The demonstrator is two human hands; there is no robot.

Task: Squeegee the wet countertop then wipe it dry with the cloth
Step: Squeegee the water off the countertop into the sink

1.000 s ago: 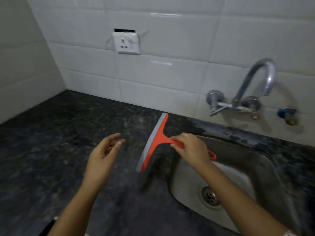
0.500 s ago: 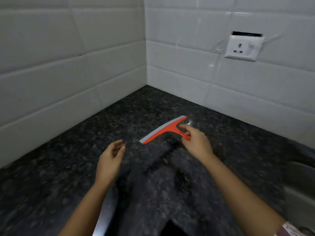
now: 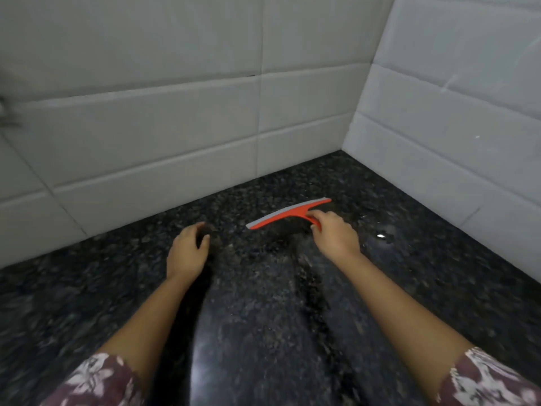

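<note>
White tiled walls (image 3: pixel 175 136) meet at a corner behind a dark speckled countertop (image 3: pixel 87 303), where patches of wet shine are seen near the right wall. Two bare forearms in patterned sleeves (image 3: pixel 96 382) are stretched across the stone. The left hand (image 3: pixel 187 253) is held loosely curled just above or on the counter, with nothing in it. The right hand (image 3: pixel 336 235) is closed around the handle of a red squeegee (image 3: pixel 288 213), gripped by the fingertips rather than the full palm. The squeegee is placed far back on the counter, close to the corner; its grey blade runs left to right, the right end angled slightly toward the walls, and the handle is pointed back at the person. Whether the blade is pressed flat to the stone cannot be told. With so light a grip, the blade could be tipped or skipped on the pull, and streaks of water left behind. No cloth is seen.
</note>
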